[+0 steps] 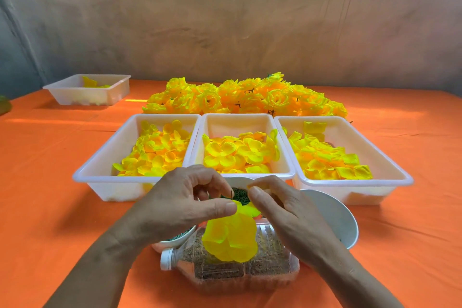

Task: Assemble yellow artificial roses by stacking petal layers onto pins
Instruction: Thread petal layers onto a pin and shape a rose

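left hand (pixel 185 201), right hand (pixel 283 216) on petal layers (pixel 232 240)

Three petal trays (pixel 246 174) wall off the front; orange cloth (pixel 45 182) lies open leftward.

Left hand (pixel 185 204) and right hand (pixel 287 210) close together, fingers curled, thumbs and forefingers pinch petals (pixel 231 237)

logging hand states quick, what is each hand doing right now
Left hand: pinches the top of the yellow petal stack.
Right hand: pinches a small yellow petal piece at its fingertips.
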Action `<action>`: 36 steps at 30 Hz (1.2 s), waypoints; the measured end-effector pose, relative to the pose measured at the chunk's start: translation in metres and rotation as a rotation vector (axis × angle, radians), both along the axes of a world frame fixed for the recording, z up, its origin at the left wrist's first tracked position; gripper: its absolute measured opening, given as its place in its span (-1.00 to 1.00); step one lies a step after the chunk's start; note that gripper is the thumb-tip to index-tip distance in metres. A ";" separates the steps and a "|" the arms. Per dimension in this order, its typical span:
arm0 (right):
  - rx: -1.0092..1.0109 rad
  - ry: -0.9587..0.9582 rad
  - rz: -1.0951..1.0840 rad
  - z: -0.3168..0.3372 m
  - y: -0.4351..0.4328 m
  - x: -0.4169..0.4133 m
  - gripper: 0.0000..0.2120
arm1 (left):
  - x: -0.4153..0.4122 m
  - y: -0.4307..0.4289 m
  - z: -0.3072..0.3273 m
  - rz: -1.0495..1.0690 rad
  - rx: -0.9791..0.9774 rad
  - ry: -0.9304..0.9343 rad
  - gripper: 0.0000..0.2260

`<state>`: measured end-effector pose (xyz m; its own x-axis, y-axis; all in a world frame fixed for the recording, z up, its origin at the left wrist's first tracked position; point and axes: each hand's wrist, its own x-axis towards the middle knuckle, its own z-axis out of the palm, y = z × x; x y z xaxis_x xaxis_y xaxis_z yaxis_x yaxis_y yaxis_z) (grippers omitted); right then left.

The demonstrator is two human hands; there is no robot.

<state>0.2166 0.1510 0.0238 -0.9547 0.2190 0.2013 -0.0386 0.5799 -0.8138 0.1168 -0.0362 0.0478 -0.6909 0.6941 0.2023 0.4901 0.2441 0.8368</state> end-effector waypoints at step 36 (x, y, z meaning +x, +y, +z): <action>0.241 -0.117 0.071 -0.021 0.000 -0.015 -0.87 | -0.005 0.014 -0.023 -0.184 -0.120 -0.367 -0.89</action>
